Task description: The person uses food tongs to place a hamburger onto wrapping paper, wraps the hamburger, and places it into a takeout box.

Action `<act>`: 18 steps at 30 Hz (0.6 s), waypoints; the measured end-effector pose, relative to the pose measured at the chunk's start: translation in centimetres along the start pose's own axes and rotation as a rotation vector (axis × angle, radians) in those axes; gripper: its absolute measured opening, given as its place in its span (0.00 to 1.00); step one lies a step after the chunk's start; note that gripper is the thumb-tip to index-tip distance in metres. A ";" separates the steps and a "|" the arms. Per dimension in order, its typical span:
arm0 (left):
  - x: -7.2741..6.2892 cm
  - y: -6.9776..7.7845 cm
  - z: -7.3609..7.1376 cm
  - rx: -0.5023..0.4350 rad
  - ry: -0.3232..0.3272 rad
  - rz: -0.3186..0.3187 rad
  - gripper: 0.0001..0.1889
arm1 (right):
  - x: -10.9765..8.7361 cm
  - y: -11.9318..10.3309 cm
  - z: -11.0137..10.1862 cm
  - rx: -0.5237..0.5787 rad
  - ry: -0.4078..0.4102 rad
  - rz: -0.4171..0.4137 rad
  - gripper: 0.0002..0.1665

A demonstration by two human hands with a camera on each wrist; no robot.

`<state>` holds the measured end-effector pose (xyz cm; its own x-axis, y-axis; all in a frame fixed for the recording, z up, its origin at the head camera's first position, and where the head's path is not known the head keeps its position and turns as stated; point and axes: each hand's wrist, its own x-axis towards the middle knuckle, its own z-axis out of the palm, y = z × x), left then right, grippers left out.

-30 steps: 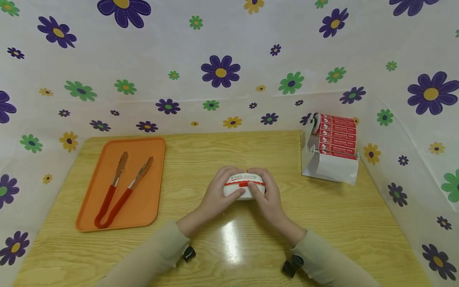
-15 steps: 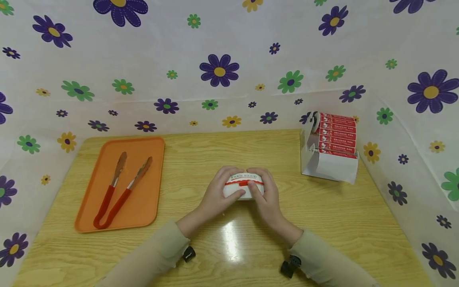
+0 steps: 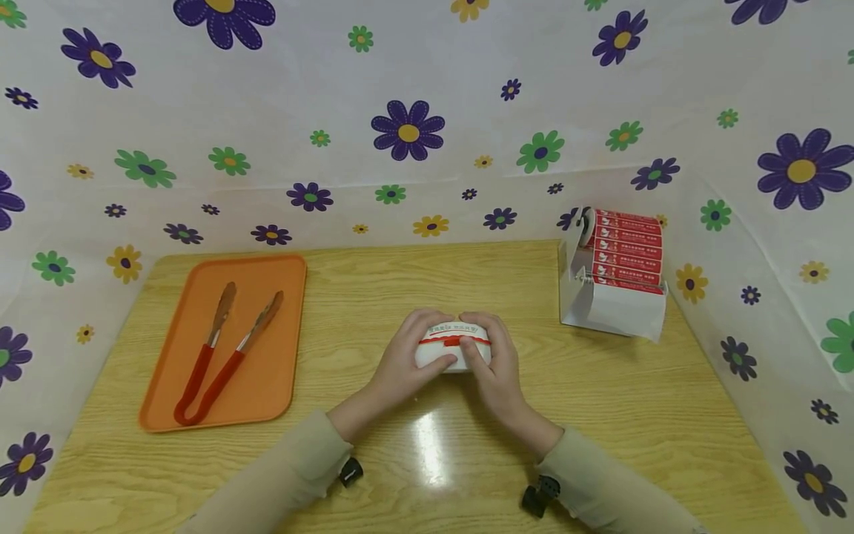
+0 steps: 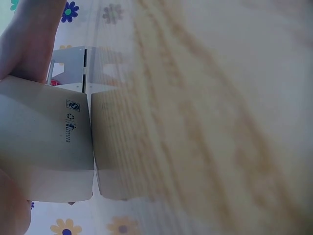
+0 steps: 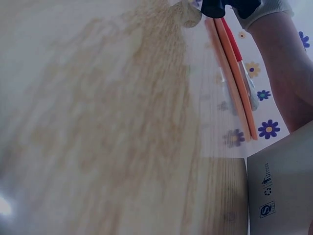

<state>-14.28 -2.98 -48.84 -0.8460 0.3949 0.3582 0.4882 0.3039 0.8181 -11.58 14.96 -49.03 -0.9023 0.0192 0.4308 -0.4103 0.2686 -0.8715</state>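
A small white paper takeaway box (image 3: 459, 328) with a red wavy stripe, a red front tab and printed lettering sits at mid-table. My left hand (image 3: 408, 354) grips its left side, and my right hand (image 3: 495, 357) grips the right side. Both thumbs rest on the front face, the right one beside the tab. Fingers curve over the far side, where the box is hidden. In the left wrist view, a plain wall of the box (image 4: 46, 137) carries small printed symbols. The right wrist view catches another printed wall of the box (image 5: 283, 181), standing on the wood.
To the left lies an orange tray (image 3: 270, 386) bearing red-handled metal tongs (image 3: 212, 382). At the back right stands a label dispenser (image 3: 610, 311) with a roll of red labels (image 3: 629, 248). A flowered cloth (image 3: 427, 74) borders the wooden table (image 3: 427, 274) behind and at the sides.
The head view has shifted very slightly. Both hands keep the same hold on the box, and nothing on the table has moved.
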 end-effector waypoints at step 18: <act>0.0 0.2 0.0 0.008 -0.003 0.019 0.26 | -0.1 -0.3 0.1 -0.020 0.003 0.013 0.19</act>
<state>-14.22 -2.92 -48.62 -0.8358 0.4033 0.3726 0.5063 0.3033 0.8072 -11.35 14.81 -48.83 -0.9072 0.0256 0.4198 -0.3955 0.2879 -0.8722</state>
